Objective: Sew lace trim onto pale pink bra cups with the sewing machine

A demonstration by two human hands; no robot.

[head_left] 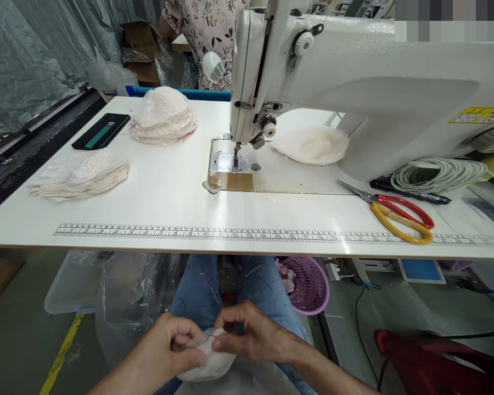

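Observation:
Both hands work low over my lap, below the table's front edge. My left hand (170, 344) is closed around a white padded cup piece (209, 363), thumb on top. My right hand (251, 332) pinches the upper edge of the same piece with its fingers curled. Part of the cup is hidden under my fingers. On the white table (156, 192) above stands a white sewing machine (354, 82) with its needle and presser foot (236, 156) over the metal plate.
A stack of lace cups (164, 116) and a flatter lace pile (80, 175) lie at the left, beside a black phone (101, 131). Red-and-yellow scissors (395, 213) and coiled white cord (438, 174) lie at the right. A purple basket (308, 285) sits under the table. Another person stands behind the machine.

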